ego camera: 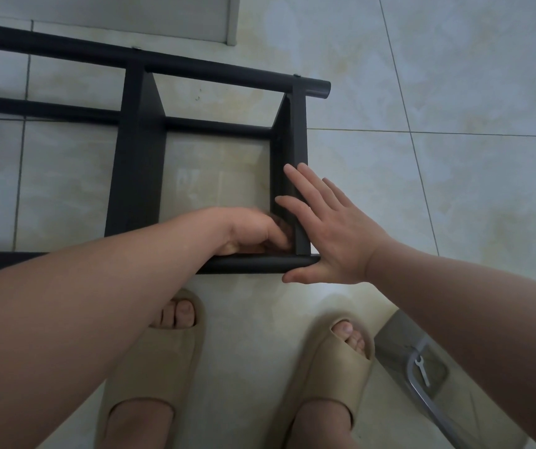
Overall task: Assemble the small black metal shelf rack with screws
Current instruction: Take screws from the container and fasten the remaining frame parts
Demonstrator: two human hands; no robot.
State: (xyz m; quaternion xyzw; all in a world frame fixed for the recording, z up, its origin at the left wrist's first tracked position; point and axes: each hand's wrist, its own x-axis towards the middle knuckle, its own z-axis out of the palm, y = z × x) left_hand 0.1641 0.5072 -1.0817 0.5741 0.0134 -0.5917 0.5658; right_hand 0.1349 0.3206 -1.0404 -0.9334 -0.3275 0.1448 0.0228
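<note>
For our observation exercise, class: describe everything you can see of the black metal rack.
The black metal rack lies on the tiled floor, matte, built of round tubes joined by flat cross panels, running out of view leftwards. Small screw heads show on the far tube. The right hand presses flat against its end panel; the left hand, blurred, curls into the near inside corner.

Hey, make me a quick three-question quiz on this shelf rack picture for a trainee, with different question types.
1. True or false: the right hand lies flat and open against the end of the rack.
2. Where is the small wrench? A) on the rack B) lower right, near the right slipper C) under the rack
3. Fill in: the rack lies on a ___ floor.
Key: 1 true; 2 B; 3 tiled.
</note>
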